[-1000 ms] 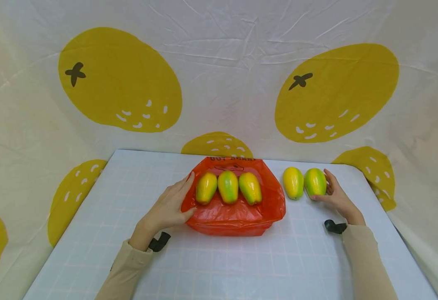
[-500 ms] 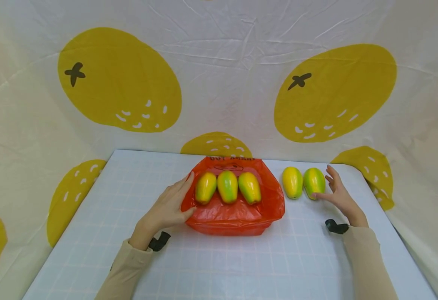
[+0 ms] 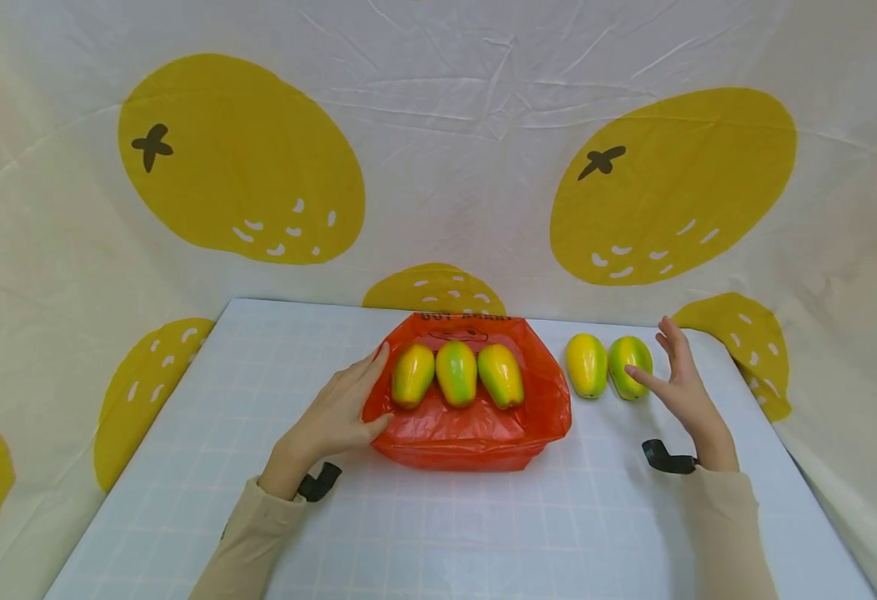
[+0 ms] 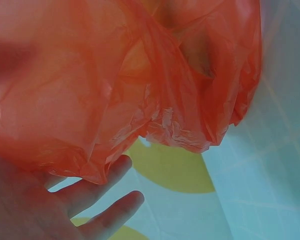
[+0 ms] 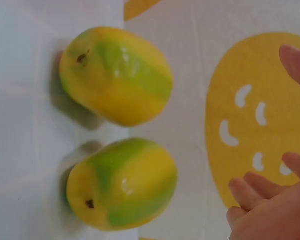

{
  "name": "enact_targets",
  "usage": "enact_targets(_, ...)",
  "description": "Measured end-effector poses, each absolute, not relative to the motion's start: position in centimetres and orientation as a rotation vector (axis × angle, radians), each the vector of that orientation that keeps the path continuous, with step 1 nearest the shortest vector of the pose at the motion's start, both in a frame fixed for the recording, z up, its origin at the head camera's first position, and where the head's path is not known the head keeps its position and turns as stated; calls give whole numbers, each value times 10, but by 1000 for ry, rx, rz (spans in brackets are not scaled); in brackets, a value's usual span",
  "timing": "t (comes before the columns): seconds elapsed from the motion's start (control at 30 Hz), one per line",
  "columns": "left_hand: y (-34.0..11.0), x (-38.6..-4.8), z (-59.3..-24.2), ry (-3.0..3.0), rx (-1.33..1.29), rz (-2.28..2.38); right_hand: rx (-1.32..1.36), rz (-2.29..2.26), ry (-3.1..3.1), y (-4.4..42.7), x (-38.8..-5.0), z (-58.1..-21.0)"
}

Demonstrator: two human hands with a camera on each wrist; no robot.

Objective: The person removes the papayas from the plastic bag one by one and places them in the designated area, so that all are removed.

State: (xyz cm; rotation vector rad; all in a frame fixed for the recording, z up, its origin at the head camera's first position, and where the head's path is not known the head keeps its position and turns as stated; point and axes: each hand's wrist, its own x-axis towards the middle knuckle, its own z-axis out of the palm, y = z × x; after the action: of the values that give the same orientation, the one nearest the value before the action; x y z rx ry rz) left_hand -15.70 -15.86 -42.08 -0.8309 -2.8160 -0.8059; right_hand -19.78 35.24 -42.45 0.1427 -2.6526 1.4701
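Fruits in the red bag: three are being held in a row, side by side, with red plastic all around them.
Loose fruits: two more are being held up by the white table, just right of the bag.
Left hand: the bag's left side is being touched by it, fingers quite straight, thumb spread apart.
Right hand: nothing is being held; its fingers are being spread wide in the air, near the right loose fruit but not touching it.
Step in hand: that fruit seems to be being left lying on the table.
Next move: if a fruit is being picked up, fingers must be curled snugly round its smooth-looking skin, while the bag is being kept steady.
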Motion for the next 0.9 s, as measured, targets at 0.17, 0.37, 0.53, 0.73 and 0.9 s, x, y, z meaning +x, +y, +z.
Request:
enact_targets(0.17,-158,-157,-421,-2812,-837,-812,148,1477,-2566,336,-190,-412)
enact_targets(0.37,-158,-157,-420,-2812,-840,-805,170,1436,-2476,320,-182,-399)
enact_targets(0.53,-158,-157,-420,-2814,-839,-805,189,1385,-2386,307,-176,-386)
enact_targets(0.73,-158,-158,-420,-2815,-840,-797,197,1370,-2265,288,-168,-369)
enact_targets(0.9,-158,-157,-420,-2812,-844,-798,247,1336,-2218,272,-164,-357)
